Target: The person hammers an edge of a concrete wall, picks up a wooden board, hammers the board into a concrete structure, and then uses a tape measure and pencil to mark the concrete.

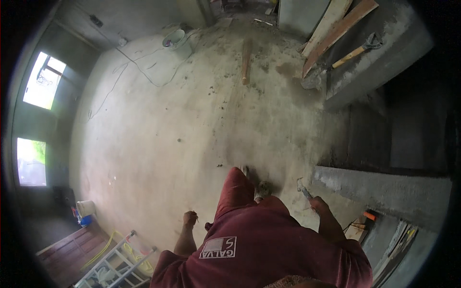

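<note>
My right hand (pixel 319 205), out to the right of my body, is closed around the handle of a hammer (pixel 304 191). The hammer's metal head points forward and is held above the concrete floor (pixel 144 158). On the other side, my left hand (pixel 190 219) hangs beside my hip with its fingers curled closed. Something thin and small seems to stick out of those fingers, too small to name. Both hands are apart from each other and from other objects.
A bucket (pixel 176 44) and a loose cable (pixel 139 67) lie ahead on the left. A wooden post (pixel 246 62) lies on the floor ahead. Planks (pixel 336 33) and a wooden-handled tool (pixel 355 54) rest at the right ledge. An aluminium ladder (pixel 113 261) is at lower left.
</note>
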A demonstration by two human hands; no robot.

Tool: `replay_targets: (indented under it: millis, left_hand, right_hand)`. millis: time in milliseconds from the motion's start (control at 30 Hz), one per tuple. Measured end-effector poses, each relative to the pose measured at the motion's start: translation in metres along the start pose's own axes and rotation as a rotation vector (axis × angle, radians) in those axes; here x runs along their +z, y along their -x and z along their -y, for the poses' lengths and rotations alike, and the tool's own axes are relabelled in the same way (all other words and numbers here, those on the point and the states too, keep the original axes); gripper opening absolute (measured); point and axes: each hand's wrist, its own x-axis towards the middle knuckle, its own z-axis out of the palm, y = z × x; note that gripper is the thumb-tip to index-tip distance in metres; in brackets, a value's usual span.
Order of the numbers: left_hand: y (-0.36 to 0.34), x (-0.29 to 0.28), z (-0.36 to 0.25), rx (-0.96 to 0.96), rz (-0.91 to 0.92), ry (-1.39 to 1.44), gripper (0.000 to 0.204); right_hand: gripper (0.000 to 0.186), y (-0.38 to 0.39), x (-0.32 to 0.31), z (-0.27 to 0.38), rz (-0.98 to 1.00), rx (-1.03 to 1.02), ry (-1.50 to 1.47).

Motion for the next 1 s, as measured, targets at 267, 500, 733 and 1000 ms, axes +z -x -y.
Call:
replay_targets:
  millis: [267, 500, 733, 1000]
  left_hand:
    - [-0.233, -0.002, -0.220, 0.255, 0.111, -0.039, 0.015]
    - [-0.467, -0.160, -0.495, 0.737, -0.156, -0.108, 0.021]
    - [-0.570, -0.260, -0.670, 0.846, -0.198, 0.152, 0.009]
    - [-0.560, -0.223, -0.616, 0.191, -0.209, -0.430, 0.025]
  right_hand:
    - [0.039, -0.069, -0.116, 0.124, -0.069, -0.108, -0.338]
    - [0.023, -0.062, -0.216, 0.272, 0.045, 0.189, 0.210]
    - [0.023, -0.106, -0.322, 0.413, 0.116, 0.239, 0.184]
    - [0.023, -0.254, -0.505, 0.639, 0.173, 0.058, 0.313]
